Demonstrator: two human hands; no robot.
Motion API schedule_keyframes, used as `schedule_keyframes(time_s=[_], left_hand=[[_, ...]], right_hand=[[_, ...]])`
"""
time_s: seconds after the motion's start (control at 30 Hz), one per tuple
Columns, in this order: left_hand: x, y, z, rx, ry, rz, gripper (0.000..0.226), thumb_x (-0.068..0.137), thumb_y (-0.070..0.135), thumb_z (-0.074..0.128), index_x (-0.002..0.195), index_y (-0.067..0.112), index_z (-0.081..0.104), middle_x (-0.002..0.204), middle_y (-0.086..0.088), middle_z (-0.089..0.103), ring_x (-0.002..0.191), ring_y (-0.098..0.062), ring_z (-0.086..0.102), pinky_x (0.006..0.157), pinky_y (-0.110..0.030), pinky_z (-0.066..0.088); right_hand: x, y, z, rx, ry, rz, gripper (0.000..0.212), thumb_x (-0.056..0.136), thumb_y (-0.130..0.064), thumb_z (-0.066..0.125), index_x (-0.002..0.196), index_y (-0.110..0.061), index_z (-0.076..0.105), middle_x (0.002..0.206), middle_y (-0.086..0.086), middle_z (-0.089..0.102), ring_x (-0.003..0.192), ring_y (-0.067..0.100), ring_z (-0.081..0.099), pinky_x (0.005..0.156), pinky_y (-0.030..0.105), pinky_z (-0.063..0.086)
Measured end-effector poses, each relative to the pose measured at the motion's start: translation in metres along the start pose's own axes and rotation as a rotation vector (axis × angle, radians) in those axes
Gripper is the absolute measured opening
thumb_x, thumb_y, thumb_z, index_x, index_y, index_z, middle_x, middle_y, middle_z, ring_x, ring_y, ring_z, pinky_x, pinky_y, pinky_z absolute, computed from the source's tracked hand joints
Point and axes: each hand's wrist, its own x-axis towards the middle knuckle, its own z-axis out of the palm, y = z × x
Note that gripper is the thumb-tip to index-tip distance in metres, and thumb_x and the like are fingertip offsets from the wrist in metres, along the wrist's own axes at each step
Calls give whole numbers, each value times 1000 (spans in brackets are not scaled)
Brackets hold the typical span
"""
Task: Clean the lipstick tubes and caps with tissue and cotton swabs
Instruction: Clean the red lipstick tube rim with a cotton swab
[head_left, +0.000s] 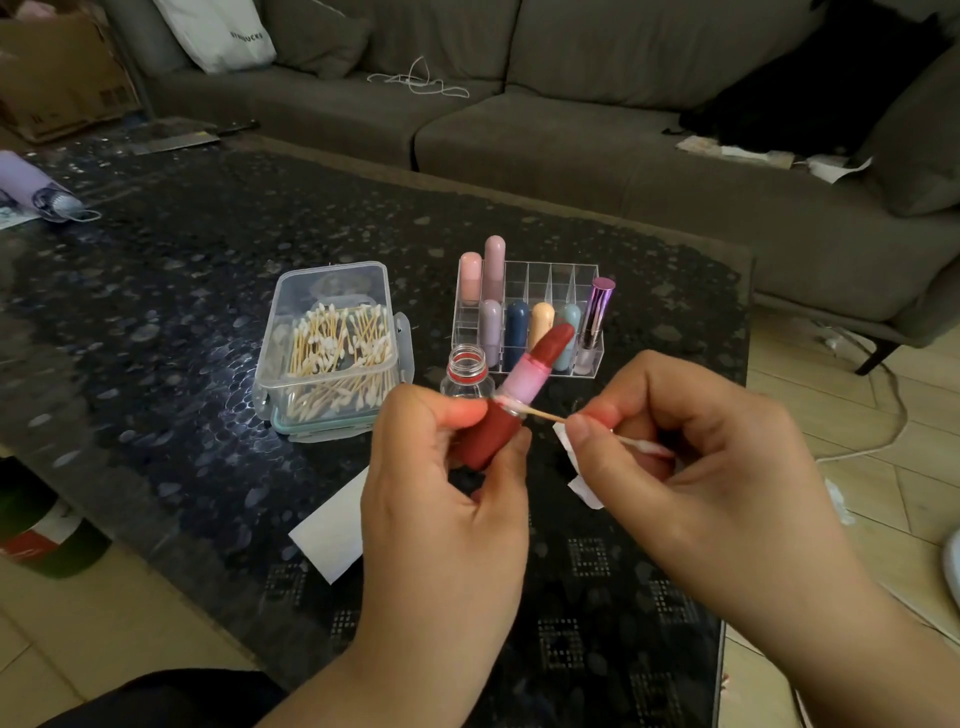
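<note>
Two hands: lipstick (519, 387); cotton swab (545, 415)

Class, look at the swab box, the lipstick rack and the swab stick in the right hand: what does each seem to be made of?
Swab box: clear glossy plastic, probably; the swabs show through its walls.
Lipstick rack: hard clear plastic, perhaps acrylic; its thin dividers are see-through.
Swab stick, pinched by the right hand: tan and matte, likely wood or bamboo.
</note>
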Motion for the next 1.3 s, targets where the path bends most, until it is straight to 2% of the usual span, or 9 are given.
schedule_keyframes(time_s=[0.13, 0.3, 0.47, 0.6, 0.77, 0.93, 1.07, 1.2, 1.3], left_hand=[[0, -2, 1, 47, 11, 24, 26, 77, 28, 67, 87, 39, 46, 90, -1, 67, 85, -22, 65, 68, -45, 56], [2, -1, 0, -64, 17, -66, 27, 78, 15, 73, 87, 27, 52, 84, 7, 69, 80, -10, 68, 68, -20, 54], [6, 8, -3, -267, -167, -150, 18, 83, 26, 66, 95, 20, 55, 89, 6, 72, 84, -8, 70, 73, -16, 52], [9, 6, -3, -416, -263, -261, 17, 85, 29, 53, 93, 19, 64, 82, 2, 71, 78, -16, 70, 74, -32, 55], [12, 11, -4, -700, -352, -486, 27, 84, 25, 45, 94, 6, 62, 68, -5, 63, 60, -18, 60, 60, -26, 53], [18, -1, -4, -535, -260, -547, 23, 78, 30, 53, 91, 18, 68, 78, 2, 68, 70, -10, 61, 64, -28, 51], [21, -17, 2, -303, -258, -516, 14, 88, 32, 56, 94, 26, 68, 73, 12, 64, 71, -4, 57, 73, -28, 45], [20, -25, 15, -202, -301, -484, 15, 92, 33, 52, 98, 33, 65, 73, 20, 64, 70, 4, 60, 75, -25, 46], [22, -24, 27, 3, -378, -370, 11, 92, 31, 54, 92, 41, 58, 89, 19, 65, 83, 4, 62, 78, -17, 48]], right_hand=[[0, -1, 2, -21, -10, -16, 17, 82, -4, 69, 68, -5, 60, 53, 8, 49, 42, -9, 48, 49, -4, 36], [3, 8, -5, -78, 8, 72, 16, 79, -25, 66, 67, -19, 58, 51, 5, 48, 42, 10, 40, 47, 7, 33], [5, 14, -12, 44, 7, 141, 11, 78, -25, 64, 69, -21, 60, 52, 4, 46, 46, 3, 39, 48, 9, 32], [7, 16, -13, 80, 4, 135, 8, 79, -25, 64, 71, -22, 63, 54, 6, 47, 48, 3, 40, 50, 9, 34], [9, 19, -15, 54, 1, 168, 16, 83, -31, 69, 72, -21, 65, 56, 6, 48, 50, 5, 41, 50, 10, 34], [9, 27, -19, 28, 91, 374, 15, 83, -23, 66, 69, -17, 65, 51, -1, 43, 44, 4, 37, 42, 9, 30], [4, 43, -26, -2, 195, 507, 17, 88, -23, 63, 72, -18, 65, 44, -11, 42, 37, 2, 33, 37, 11, 27], [1, 51, -34, 96, 301, 622, 18, 90, -21, 62, 73, -16, 65, 43, -11, 43, 38, 2, 31, 38, 14, 27], [-2, 52, -40, 149, 336, 655, 17, 89, -22, 62, 73, -16, 66, 52, -4, 47, 47, 11, 33, 46, 25, 28]])
